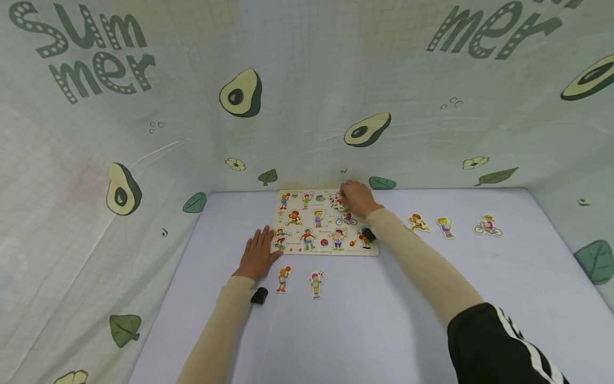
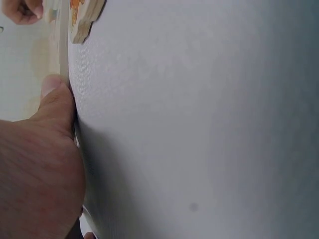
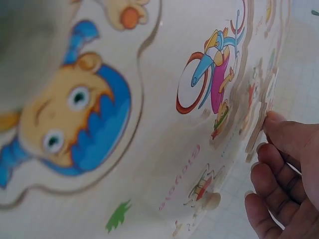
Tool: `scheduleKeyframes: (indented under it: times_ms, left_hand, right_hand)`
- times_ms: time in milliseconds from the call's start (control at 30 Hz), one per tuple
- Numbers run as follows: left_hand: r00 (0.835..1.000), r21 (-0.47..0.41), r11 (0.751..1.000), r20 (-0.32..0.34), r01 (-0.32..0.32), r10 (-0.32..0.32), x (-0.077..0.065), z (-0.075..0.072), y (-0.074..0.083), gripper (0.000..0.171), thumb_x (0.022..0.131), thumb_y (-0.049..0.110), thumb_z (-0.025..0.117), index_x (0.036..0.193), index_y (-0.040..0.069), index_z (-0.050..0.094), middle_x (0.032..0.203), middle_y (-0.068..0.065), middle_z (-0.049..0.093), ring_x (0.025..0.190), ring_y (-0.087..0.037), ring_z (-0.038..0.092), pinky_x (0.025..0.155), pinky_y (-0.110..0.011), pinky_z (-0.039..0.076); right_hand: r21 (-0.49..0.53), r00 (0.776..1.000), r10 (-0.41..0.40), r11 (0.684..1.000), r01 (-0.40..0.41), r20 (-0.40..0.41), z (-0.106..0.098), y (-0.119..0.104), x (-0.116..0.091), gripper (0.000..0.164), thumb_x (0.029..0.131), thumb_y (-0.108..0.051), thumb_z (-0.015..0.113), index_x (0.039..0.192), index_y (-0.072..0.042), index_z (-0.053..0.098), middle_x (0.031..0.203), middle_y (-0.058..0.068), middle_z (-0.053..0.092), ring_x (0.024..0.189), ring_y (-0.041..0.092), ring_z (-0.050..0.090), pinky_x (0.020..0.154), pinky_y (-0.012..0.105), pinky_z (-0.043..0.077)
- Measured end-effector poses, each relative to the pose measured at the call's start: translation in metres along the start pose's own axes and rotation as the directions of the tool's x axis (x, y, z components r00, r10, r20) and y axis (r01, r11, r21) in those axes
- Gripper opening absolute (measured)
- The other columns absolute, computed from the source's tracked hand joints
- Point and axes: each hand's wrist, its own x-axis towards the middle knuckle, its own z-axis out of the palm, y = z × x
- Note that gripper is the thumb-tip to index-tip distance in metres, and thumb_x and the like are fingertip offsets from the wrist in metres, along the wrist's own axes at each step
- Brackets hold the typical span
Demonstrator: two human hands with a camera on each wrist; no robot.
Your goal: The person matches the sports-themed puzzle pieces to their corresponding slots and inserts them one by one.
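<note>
A wooden peg-style puzzle board [image 1: 355,253] printed with sporty cartoon children lies at the far side of the table. My left hand [image 1: 259,253] rests flat beside its left edge, fingers straight; in the left wrist view the thumb [image 2: 59,102] presses against the board's side. Over the board's upper right, my right hand [image 1: 357,197] pinches a thin wooden puzzle piece [image 3: 257,135] between thumb and fingertips, tilted at its spot on the board. Most of that piece's picture is hidden from the head view. Nearby, the board shows a bicycle rider picture [image 3: 214,69].
Two loose pieces, a child with a ball [image 1: 283,280] and a child in green [image 1: 316,284], lie in front of the board. To the right lie a runner piece [image 1: 419,223], a batter piece [image 1: 445,228] and a cyclist piece [image 1: 487,226]. A printed cloth [image 1: 297,144] hangs behind.
</note>
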Motion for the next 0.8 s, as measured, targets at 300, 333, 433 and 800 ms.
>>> scheduleKeyframes:
  times_ms: [300,333,433,800]
  left_hand:
    - [0.999,0.002,1.0,-0.037,-0.016,0.016,0.0,0.003,0.0,0.074,0.109,0.034,0.06,0.164,-0.002,0.027,0.174,-0.024,0.018,0.161,-0.046,0.013,0.13,-0.063,0.014]
    - [0.999,0.008,1.0,-0.034,-0.014,0.014,0.001,0.003,-0.001,0.074,0.109,0.035,0.059,0.165,-0.002,0.026,0.175,-0.023,0.018,0.161,-0.046,0.012,0.13,-0.063,0.013]
    - [1.0,0.011,1.0,-0.027,-0.015,0.015,0.002,0.004,-0.002,0.075,0.109,0.035,0.059,0.165,-0.002,0.026,0.175,-0.023,0.017,0.161,-0.046,0.012,0.13,-0.063,0.013]
    - [1.0,0.01,1.0,-0.024,-0.008,0.008,0.001,0.003,-0.003,0.076,0.109,0.037,0.059,0.166,-0.001,0.025,0.175,-0.022,0.016,0.162,-0.044,0.011,0.13,-0.062,0.012]
  right_hand:
    - [-0.037,1.0,0.005,0.999,-0.004,0.013,0.011,-0.001,0.013,0.012,0.105,-0.011,0.067,0.106,0.001,0.072,0.105,0.016,0.069,0.098,0.032,0.066,0.09,0.048,0.056]
    - [-0.046,1.0,0.008,0.999,-0.007,0.014,0.012,-0.001,0.014,0.013,0.105,-0.011,0.066,0.106,0.001,0.072,0.105,0.016,0.069,0.099,0.032,0.066,0.09,0.047,0.056]
    - [-0.068,1.0,0.018,0.998,-0.017,0.013,0.014,-0.003,0.016,0.014,0.106,-0.01,0.064,0.107,0.001,0.072,0.105,0.016,0.07,0.099,0.032,0.067,0.091,0.047,0.056]
    - [-0.088,1.0,0.015,0.996,-0.015,0.005,0.018,-0.008,0.022,0.014,0.107,-0.009,0.063,0.103,0.001,0.072,0.103,0.016,0.07,0.096,0.031,0.066,0.087,0.045,0.057]
